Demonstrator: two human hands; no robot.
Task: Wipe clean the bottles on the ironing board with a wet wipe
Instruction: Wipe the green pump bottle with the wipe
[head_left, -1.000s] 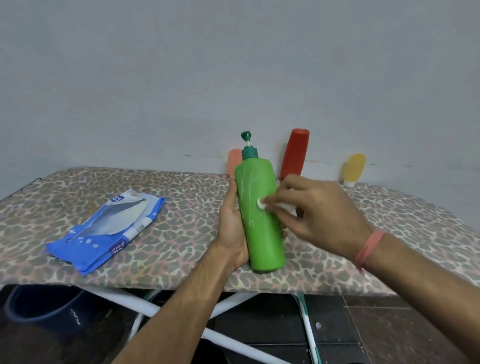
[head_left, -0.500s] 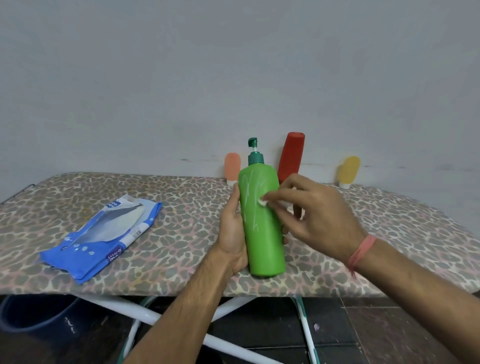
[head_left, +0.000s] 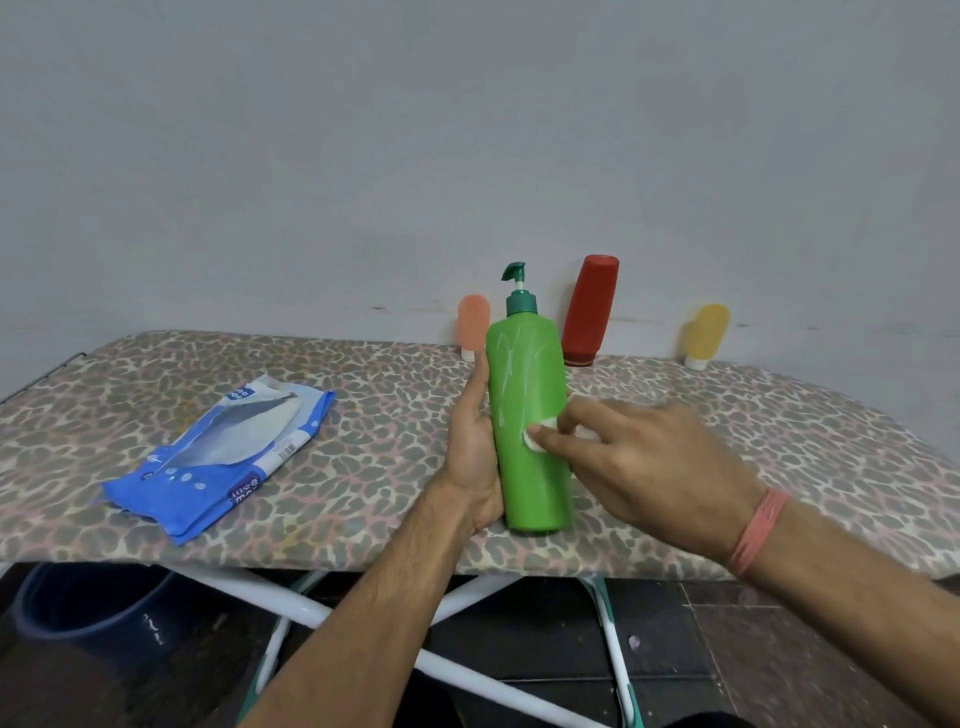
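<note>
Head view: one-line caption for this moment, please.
Left hand steadies the green pump bottle upright on the ironing board while the right hand presses a wet wipe against it.

The pump bottle (head_left: 530, 415) stands on the ironing board (head_left: 363, 441), near its front edge. The left hand (head_left: 470, 452) is on its left side and the right hand (head_left: 639, 467) is on its right. The wipe (head_left: 537, 439) sits between the right hand and the bottle. Behind it, 3 bottles (head_left: 592, 312) stand by the wall (head_left: 467, 156). The wipe pack (head_left: 218, 457) lies on the board, to the left.
</note>
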